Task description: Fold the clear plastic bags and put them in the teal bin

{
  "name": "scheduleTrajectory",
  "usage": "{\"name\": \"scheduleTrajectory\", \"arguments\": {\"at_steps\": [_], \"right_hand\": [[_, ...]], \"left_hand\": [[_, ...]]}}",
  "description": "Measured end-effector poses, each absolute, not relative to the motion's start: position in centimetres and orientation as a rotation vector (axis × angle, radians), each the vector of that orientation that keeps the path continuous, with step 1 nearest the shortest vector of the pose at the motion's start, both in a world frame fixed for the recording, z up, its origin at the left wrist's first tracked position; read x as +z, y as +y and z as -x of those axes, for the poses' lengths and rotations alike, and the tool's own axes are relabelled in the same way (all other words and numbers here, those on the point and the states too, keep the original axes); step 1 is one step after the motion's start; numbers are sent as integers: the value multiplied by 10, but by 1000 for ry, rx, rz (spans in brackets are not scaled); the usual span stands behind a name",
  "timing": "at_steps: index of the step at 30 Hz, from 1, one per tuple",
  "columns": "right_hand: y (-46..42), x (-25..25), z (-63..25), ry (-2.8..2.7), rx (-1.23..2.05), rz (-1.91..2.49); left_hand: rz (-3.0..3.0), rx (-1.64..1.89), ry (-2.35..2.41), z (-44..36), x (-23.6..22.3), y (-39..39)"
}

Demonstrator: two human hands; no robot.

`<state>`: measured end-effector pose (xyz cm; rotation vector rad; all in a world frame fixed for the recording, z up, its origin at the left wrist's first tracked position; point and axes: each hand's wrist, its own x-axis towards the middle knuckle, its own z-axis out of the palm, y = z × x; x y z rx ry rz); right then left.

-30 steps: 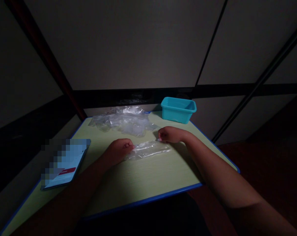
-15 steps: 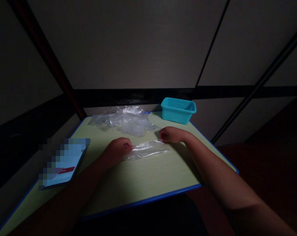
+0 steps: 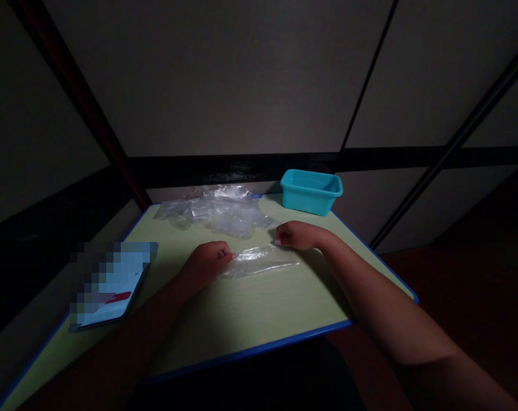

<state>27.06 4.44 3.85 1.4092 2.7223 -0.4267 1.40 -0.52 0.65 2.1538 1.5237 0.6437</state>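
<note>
A clear plastic bag (image 3: 261,262) is stretched between my two hands, low over the table. My left hand (image 3: 209,258) is closed in a pinch on its left end. At the upper right corner, my right hand (image 3: 296,234) pinches the same bag, with thumb and fingertips together. Behind both hands lies a loose heap of clear plastic bags (image 3: 216,210), crumpled and overlapping. The bag's lower edge hangs free, close to the tabletop.
A turquoise plastic basket (image 3: 310,200) stands at the table's back right corner. On the left lies a flat blue item (image 3: 113,305), partly blurred out, with a red mark. The pale table (image 3: 241,319) has a blue edge; panelled walls rise behind it.
My fingers have shifted slightly on the bag, and its upper edge sags a little more between them. The heap, basket and blue item stay where they were.
</note>
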Motion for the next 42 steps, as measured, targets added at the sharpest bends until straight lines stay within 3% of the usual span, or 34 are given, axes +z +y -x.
{"name": "scheduleTrajectory", "arguments": {"at_steps": [42], "right_hand": [[41, 45, -267, 2477, -210, -1604]], "left_hand": [[-2229, 610, 1493, -8, -3, 5]]}}
